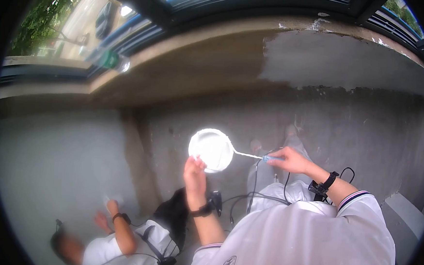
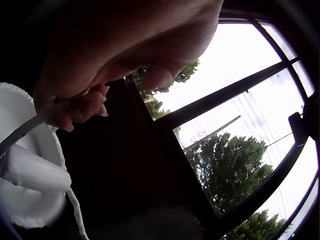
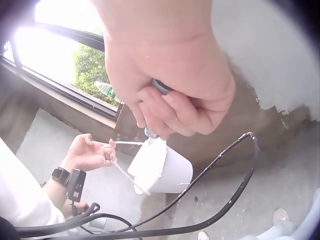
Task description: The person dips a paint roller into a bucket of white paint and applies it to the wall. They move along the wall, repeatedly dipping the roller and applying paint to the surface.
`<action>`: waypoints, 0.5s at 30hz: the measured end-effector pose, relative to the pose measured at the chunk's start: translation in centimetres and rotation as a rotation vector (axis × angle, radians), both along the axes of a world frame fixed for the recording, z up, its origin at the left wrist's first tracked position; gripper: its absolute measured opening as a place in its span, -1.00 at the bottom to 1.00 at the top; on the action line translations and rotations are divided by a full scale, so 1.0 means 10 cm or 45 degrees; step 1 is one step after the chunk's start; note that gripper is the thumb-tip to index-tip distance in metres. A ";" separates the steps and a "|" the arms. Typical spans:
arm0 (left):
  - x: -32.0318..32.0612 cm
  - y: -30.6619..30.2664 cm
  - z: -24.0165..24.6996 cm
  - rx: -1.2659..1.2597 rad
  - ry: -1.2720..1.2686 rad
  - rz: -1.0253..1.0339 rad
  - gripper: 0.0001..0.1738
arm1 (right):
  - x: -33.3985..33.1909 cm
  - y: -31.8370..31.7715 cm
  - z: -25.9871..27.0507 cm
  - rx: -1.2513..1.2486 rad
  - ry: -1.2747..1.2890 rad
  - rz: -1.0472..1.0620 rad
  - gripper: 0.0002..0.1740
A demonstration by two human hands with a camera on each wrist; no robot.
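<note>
A white bucket of white paint hangs from its bail handle, which my left hand grips in curled fingers. In the right wrist view the bucket appears tilted, its mouth toward my left hand. My right hand holds a paint roller by its blue handle, fingers wrapped round the grip. The paint-coated rod of the roller runs from that handle to the bucket's rim. In the left wrist view the white roller head lies at the bucket's mouth.
Another person in a white shirt works at the wall on the left. Black cables loop near my right hand. Above the wall, a window ledge runs under dark frames, with a green-labelled bottle on it.
</note>
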State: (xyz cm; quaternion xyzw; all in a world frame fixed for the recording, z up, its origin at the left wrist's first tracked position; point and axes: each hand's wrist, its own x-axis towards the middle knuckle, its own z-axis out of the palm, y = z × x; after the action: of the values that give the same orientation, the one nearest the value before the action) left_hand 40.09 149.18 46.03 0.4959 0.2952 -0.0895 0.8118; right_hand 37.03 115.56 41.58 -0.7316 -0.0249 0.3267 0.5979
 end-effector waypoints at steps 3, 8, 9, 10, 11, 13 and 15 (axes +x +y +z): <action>0.01 -0.07 0.00 -0.013 -0.004 -0.008 -0.56 | -0.04 -0.02 -0.05 -0.056 0.070 -0.027 -0.62; 0.04 -0.10 -0.05 -0.014 -0.010 -0.020 -0.54 | -0.05 -0.02 0.00 0.110 0.314 -0.152 -0.65; 0.04 -0.11 -0.06 -0.033 -0.013 -0.010 -0.55 | -0.05 -0.03 0.00 0.107 0.318 -0.155 -0.65; 0.06 -0.13 -0.07 -0.053 -0.019 -0.002 -0.55 | -0.06 -0.03 -0.01 0.125 0.324 -0.168 -0.65; 0.08 -0.15 -0.08 -0.057 -0.020 -0.007 -0.55 | -0.05 -0.02 -0.01 0.143 0.327 -0.183 -0.66; 0.09 -0.17 -0.07 -0.037 -0.014 -0.016 -0.56 | -0.05 -0.01 0.04 0.156 0.347 -0.207 -0.66; 0.11 -0.18 -0.08 -0.041 0.003 -0.014 -0.58 | -0.06 0.01 0.06 0.166 0.374 -0.229 -0.67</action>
State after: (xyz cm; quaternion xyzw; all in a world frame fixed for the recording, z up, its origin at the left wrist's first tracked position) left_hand 41.15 147.41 45.20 0.4842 0.2919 -0.0993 0.8188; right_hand 36.40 115.61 42.17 -0.6349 0.1072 0.3728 0.6681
